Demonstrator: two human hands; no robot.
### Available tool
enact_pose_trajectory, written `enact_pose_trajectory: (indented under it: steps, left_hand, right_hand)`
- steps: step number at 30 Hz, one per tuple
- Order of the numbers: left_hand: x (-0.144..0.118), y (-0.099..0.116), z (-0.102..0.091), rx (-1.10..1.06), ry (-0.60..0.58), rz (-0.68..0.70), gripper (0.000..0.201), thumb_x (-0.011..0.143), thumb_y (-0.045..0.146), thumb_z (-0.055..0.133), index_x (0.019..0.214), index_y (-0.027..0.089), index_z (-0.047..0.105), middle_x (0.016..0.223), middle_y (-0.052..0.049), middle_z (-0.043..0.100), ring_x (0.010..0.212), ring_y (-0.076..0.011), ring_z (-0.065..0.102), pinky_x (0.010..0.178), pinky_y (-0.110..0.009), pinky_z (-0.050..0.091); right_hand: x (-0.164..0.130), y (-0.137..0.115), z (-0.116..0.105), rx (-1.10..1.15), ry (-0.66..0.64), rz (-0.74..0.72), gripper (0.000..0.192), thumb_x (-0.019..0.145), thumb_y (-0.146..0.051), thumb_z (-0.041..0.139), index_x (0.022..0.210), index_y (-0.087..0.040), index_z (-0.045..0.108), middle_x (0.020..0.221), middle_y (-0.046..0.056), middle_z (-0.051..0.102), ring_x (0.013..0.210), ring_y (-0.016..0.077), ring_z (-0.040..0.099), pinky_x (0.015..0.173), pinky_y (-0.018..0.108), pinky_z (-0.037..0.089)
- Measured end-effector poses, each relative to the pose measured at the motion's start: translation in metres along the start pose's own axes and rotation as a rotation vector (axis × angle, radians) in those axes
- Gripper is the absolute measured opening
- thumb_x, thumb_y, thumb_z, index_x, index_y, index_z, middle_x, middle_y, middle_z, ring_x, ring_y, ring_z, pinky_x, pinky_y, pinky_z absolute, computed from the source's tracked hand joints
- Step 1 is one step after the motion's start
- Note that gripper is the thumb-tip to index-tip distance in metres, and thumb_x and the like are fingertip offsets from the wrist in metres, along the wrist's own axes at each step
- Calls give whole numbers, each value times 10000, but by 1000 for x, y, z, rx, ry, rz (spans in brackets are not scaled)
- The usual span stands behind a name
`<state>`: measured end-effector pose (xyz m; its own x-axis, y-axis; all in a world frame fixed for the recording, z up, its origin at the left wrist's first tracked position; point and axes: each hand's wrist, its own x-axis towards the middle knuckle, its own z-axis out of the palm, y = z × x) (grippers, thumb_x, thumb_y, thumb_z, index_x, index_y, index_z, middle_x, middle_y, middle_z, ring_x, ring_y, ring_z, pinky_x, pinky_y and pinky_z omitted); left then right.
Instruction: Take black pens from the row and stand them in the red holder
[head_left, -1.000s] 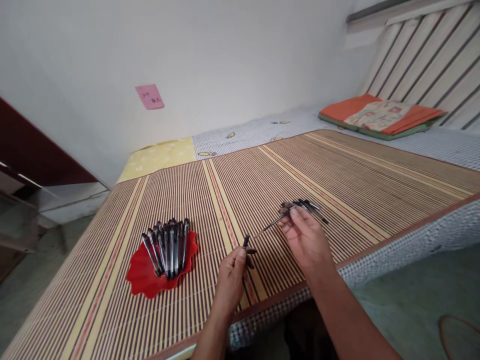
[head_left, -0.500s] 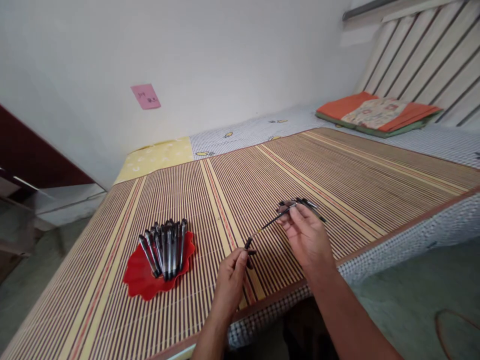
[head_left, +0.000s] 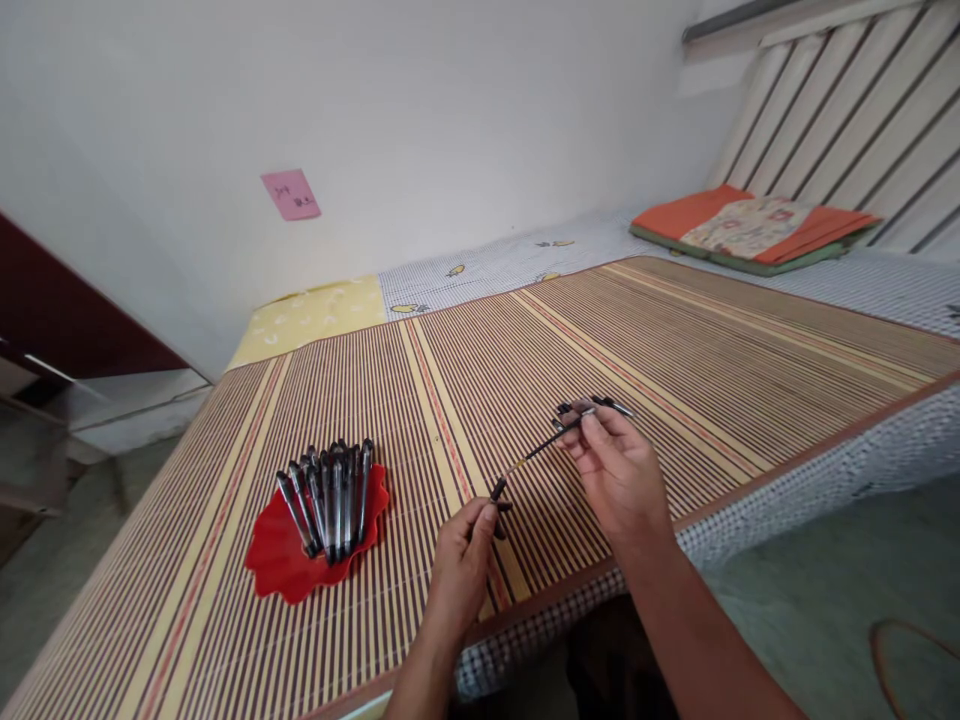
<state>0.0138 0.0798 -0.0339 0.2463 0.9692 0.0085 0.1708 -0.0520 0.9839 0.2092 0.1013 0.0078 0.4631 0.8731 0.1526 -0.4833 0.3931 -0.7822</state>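
A thin pen refill [head_left: 546, 444], dark with a pale yellowish stretch near its lower end, runs slantwise between my two hands. My right hand [head_left: 621, 468] pinches its upper end between thumb and fingers. Lower down, my left hand [head_left: 463, 555] is closed on a small black pen part [head_left: 498, 487] that meets the refill's lower end; whether this is a cap or a grip section I cannot tell. Behind my right fingers lie several black pen pieces [head_left: 613, 405], partly hidden by the hand. Several clear pens with black caps [head_left: 337, 500] rest on a red wavy-edged plate [head_left: 274, 560] to the left.
A striped bamboo mat [head_left: 480, 370] covers the bed under both hands. Folded orange and green cloth [head_left: 750, 225] lies at the far right by the slatted headboard [head_left: 862, 120]. A pink note [head_left: 291, 194] is stuck on the white wall behind.
Almost nothing differs. My right hand has shifted very slightly, and both hands keep their grip on the refill and the black part.
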Motion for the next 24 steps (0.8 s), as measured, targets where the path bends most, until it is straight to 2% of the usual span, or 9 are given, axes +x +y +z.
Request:
enact_pose_trajectory:
  steps: [7, 14, 17, 22, 24]
  left_hand:
    - [-1, 1, 0, 14, 4, -8, 388, 968, 498, 496, 1022, 200, 740, 799, -13, 607, 810, -201, 551, 750, -291, 393]
    - [0, 0, 0, 34, 7, 16, 371, 974, 484, 488, 962, 199, 725, 785, -9, 594, 808, -199, 549, 748, -296, 397]
    - [-1, 0, 1, 24, -9, 27, 363, 979, 476, 480, 976, 200, 715, 797, -12, 595, 813, -199, 552, 743, -295, 400]
    - [-3, 2, 2, 85, 22, 69, 327, 972, 442, 501, 882, 199, 701, 778, -11, 597, 800, -198, 567, 738, -292, 406]
    - [-3, 4, 2, 94, 30, 91, 296, 968, 419, 515, 912, 202, 709, 800, -14, 612, 818, -199, 582, 749, -292, 416]
  right_hand:
    - [1, 0, 2, -23, 10, 32, 143, 808, -306, 775, 909, -215, 732, 865, 21, 711, 695, 102, 633, 675, 237, 556]
    - [2, 1, 0, -26, 2, 44, 185, 791, -337, 786, 920, -217, 727, 849, 15, 697, 664, 108, 621, 662, 278, 576]
    - [2, -1, 0, -49, -2, 31, 192, 788, -345, 784, 917, -216, 725, 824, 13, 691, 645, 111, 615, 649, 290, 581]
    - [0, -7, 2, -116, -13, -7, 167, 811, -331, 762, 928, -217, 724, 839, 17, 701, 636, 112, 623, 636, 281, 576]
    - [-1, -9, 3, -140, -33, -18, 152, 830, -328, 745, 932, -219, 718, 854, 21, 707, 648, 116, 634, 646, 285, 576]
